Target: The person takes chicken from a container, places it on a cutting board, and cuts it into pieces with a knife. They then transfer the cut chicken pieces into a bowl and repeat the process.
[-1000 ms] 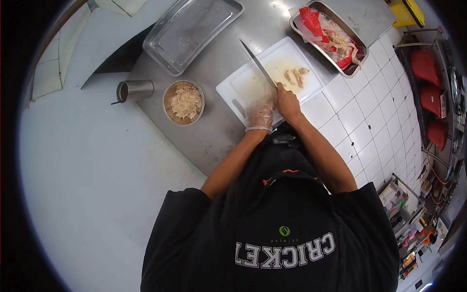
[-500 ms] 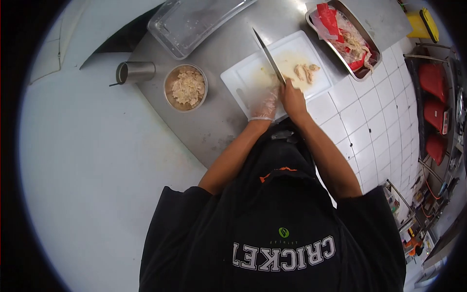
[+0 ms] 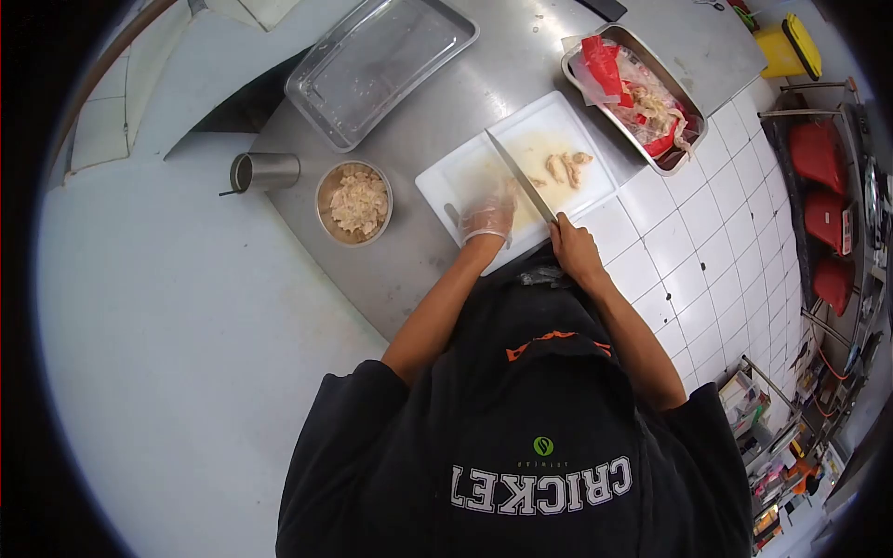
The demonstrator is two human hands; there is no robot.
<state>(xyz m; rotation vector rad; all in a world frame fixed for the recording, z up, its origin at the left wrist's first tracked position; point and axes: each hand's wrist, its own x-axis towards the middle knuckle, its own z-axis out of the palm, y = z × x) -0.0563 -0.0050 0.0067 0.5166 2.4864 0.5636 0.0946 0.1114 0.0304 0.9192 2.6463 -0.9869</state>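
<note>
My right hand [image 3: 575, 249] is closed round the handle of a long kitchen knife [image 3: 521, 177]. Its blade slants across a white cutting board [image 3: 454, 172], tip pointing away to the upper left. Left of the blade, my left hand [image 3: 488, 216] wears a clear plastic glove and is low over the board. Its fingers are blurred, and anything under them cannot be made out. Several pale strips of what looks like raw chicken [image 3: 567, 169] lie on the board right of the knife. A round metal bowl [image 3: 321, 206] of chopped pale meat [image 3: 357, 200] stands to the left.
A metal tray [image 3: 688, 163] with red and clear plastic and pale meat sits at the back right. An empty-looking clear rectangular container [image 3: 381, 70] is at the back left. A metal cup [image 3: 270, 172] lies or stands near the steel table's [image 3: 419, 121] left edge. Red containers [image 3: 820, 153] line the far right.
The knife and my right hand have drawn back toward me and slightly right across the board. My gloved left hand has shifted a little farther onto the board. The whole view has shifted slightly.
</note>
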